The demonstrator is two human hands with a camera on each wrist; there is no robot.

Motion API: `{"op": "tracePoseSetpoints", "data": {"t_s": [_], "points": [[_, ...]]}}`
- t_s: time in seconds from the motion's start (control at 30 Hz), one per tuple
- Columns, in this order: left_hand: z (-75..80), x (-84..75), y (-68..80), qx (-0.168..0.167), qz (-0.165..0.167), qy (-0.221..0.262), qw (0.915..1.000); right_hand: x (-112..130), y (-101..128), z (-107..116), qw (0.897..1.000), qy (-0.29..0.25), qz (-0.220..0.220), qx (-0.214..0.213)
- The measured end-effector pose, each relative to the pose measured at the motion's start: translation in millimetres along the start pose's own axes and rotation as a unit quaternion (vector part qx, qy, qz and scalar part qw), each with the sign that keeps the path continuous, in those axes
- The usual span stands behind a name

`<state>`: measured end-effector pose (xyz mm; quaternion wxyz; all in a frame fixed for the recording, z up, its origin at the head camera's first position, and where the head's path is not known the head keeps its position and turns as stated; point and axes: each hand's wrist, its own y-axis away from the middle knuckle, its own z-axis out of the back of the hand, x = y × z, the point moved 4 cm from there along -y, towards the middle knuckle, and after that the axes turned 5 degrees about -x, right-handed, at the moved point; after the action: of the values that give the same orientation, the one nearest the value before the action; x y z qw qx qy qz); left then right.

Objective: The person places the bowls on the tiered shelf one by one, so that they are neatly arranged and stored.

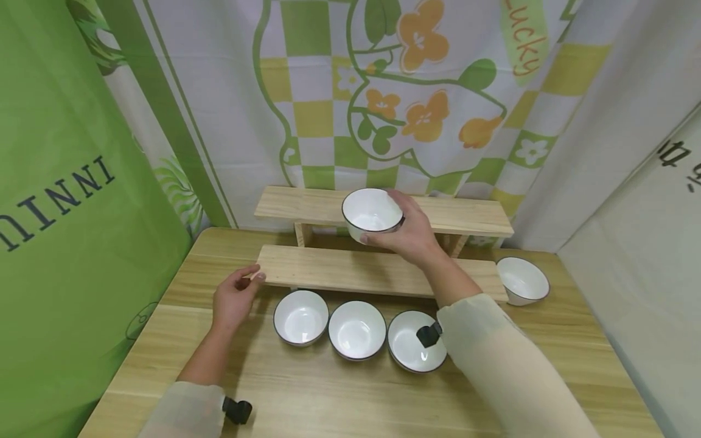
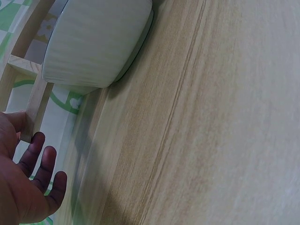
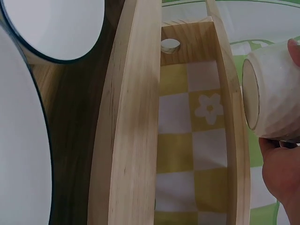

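A curtain [image 1: 314, 118] printed with checks and orange flowers hangs at the far side of a wood-grain table [image 1: 306, 401], where a two-level wooden stand carries an upper board [image 1: 465, 213] and a lower board [image 1: 350, 271]. My right hand [image 1: 413, 234] clamps a white, dark-rimmed bowl [image 1: 372, 213] from its right side, thumb on the near wall, fingers round the far right; the bowl lies just left of my palm, mouth up, by the middle of the upper board, though whether it touches the wood I cannot tell. My left hand [image 1: 235, 298] pinches the left end of the lower board between thumb and forefinger, the other fingers apart. Three matching bowls [image 1: 357, 330] line up on the table near me, the right one partly behind my right sleeve [image 1: 493, 353]. Another bowl [image 1: 523, 280] stands beside the lower board's right end.
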<state>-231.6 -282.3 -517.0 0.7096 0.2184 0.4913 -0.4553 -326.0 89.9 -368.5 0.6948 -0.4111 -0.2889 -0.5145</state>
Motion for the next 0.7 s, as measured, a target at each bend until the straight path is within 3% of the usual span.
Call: {"op": "tracePoseSetpoints", "data": {"t_s": [0.7], "points": [[0.3, -0.2, 0.3, 0.006, 0.013, -0.004, 0.9999, 19.7, -26.2, -41.9, 1.0, 0.01, 0.006, 0.014]]}}
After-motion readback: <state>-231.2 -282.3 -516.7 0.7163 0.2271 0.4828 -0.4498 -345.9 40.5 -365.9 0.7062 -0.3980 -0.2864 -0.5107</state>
